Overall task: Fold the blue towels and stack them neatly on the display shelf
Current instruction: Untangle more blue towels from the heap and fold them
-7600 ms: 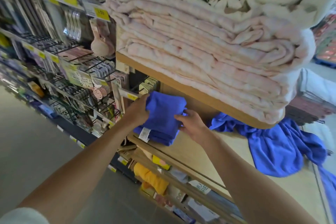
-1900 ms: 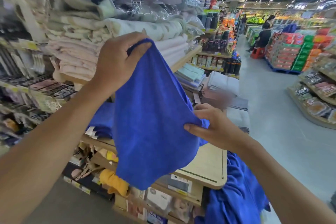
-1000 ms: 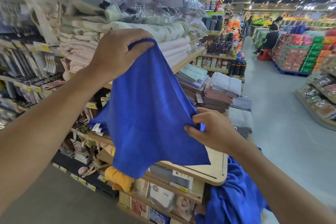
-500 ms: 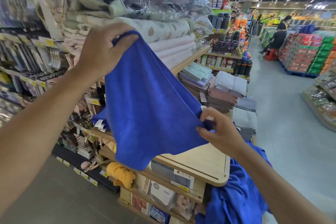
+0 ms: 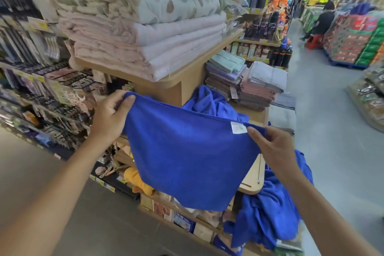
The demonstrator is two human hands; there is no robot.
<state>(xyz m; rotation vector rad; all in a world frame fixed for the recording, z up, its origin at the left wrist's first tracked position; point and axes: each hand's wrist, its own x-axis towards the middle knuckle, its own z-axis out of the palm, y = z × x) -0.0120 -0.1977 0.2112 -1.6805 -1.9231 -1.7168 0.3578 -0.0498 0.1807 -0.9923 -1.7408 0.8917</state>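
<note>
A blue towel (image 5: 187, 156) hangs spread out in front of the wooden display shelf (image 5: 254, 174). My left hand (image 5: 112, 116) pinches its upper left corner. My right hand (image 5: 272, 145) pinches the upper right corner, beside a white label (image 5: 238, 127). The top edge runs nearly level between both hands. More unfolded blue towels lie crumpled on the shelf behind (image 5: 214, 102) and hang over its right end (image 5: 268, 214). The folded blue stack is hidden behind the held towel.
Pink and patterned blankets (image 5: 149, 33) are piled on the upper shelf. Folded grey and pink towels (image 5: 257, 85) stand at the back right. Hook racks of small goods (image 5: 41, 89) fill the left. A person (image 5: 324, 21) sits far down the aisle.
Both hands have come down and apart, so the towel now hangs flat with a level top edge instead of draped from my raised left hand. The view has tilted downward.
</note>
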